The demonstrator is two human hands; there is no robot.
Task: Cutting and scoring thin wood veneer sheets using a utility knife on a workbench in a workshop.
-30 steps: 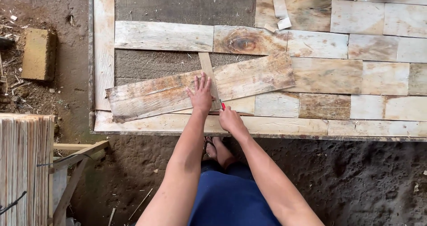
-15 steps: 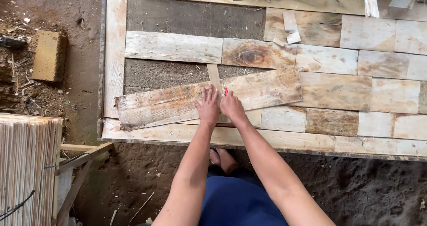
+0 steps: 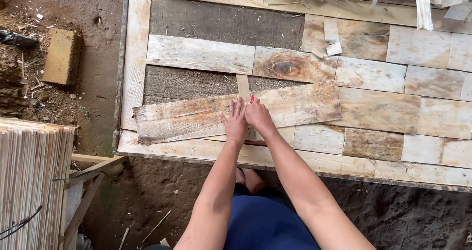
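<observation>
Nearest the camera, the person's blue-clad lap (image 3: pixel 268 225) and a foot (image 3: pixel 248 178) showed over dark, crumbly ground (image 3: pixel 393 215), just below the near edge of the wooden frame (image 3: pixel 132 58) that served as the work surface. Both forearms reached up from there onto a long weathered plank (image 3: pixel 187 117) that lay slantwise across the frame, its left end lower than its right, resting on top of the fitted boards. The left hand (image 3: pixel 236 124) lay flat on the plank near its middle, fingers (image 3: pixel 237 107) stretched out and slightly spread, pressing down and gripping nothing. The right hand (image 3: pixel 258 116) sat just beside it, touching it, fingers curled around a thin red marking tool (image 3: pixel 252 98) whose tip met the plank's upper edge; how tightly it was gripped could not be told. A narrow upright strip of wood (image 3: pixel 243 86) stood out from under the plank just above the hands. Right of the plank, the frame was filled with pale, stained rectangular boards (image 3: pixel 378 109) laid edge to edge. Above the plank lay a whitish board (image 3: pixel 199 54) and a board with a dark knot (image 3: pixel 287 68), with bare grey backing (image 3: pixel 226 21) beyond them. Two small offcuts (image 3: pixel 332 38) rested farther up and right, and splintered scraps (image 3: pixel 423 4) lay at the frame's far right corner. Left of the frame, a tan block (image 3: pixel 61 57) sat on the dirt, and a stack of thin sheets seen on edge (image 3: pixel 29 181) stood at the near left.
</observation>
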